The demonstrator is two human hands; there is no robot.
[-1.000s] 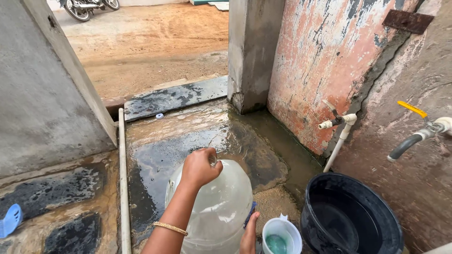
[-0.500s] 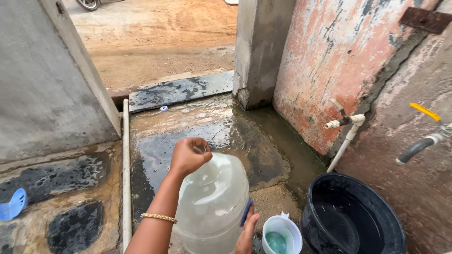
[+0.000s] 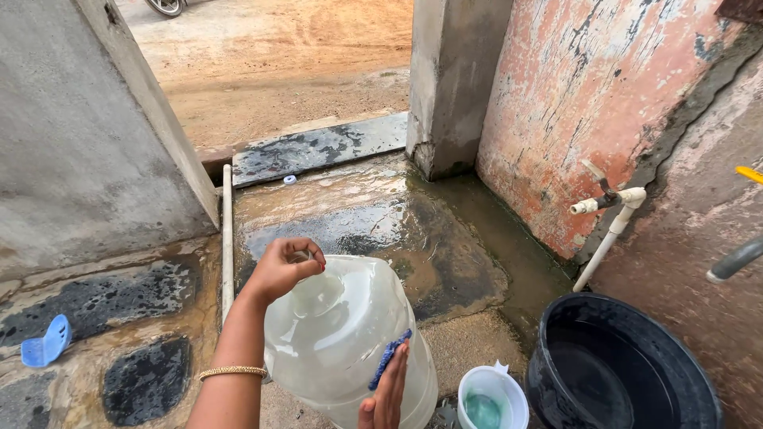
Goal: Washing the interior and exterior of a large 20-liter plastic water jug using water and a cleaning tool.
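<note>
Left hand: the left hand (image 3: pixel 284 268) sits at the top of a large clear water jug (image 3: pixel 350 342), wrist bent, a thin gold bangle (image 3: pixel 232 371) on the forearm.
Left fingers: the fingers (image 3: pixel 306 250) are curled in tight, bunched with the thumb around the jug's neck; the neck itself is mostly hidden under them, so the exact pinch cannot be told.
Right hand: the right hand (image 3: pixel 387 393) lies flat against the jug's right side, low in the view and partly cut off by the bottom edge.
Right fingers: they are stretched out straight and close together, pressing a small blue scrub cloth (image 3: pixel 389 357) against the plastic wall.
Jug: it is tilted, neck leaning toward the upper left, and held between both hands above the wet concrete floor (image 3: pixel 373 222).
Beside the jug: a small white cup (image 3: pixel 493 397) with greenish liquid stands just right of it; farther right is a black tub (image 3: pixel 620 373).
Wall side: a white pipe with a tap (image 3: pixel 608 214) runs up the peeling pink wall (image 3: pixel 588 103).
Left side: a blue plastic piece (image 3: pixel 46 343) lies on the floor, well apart from the jug; a thin white pipe (image 3: pixel 227 230) runs along the ground.
</note>
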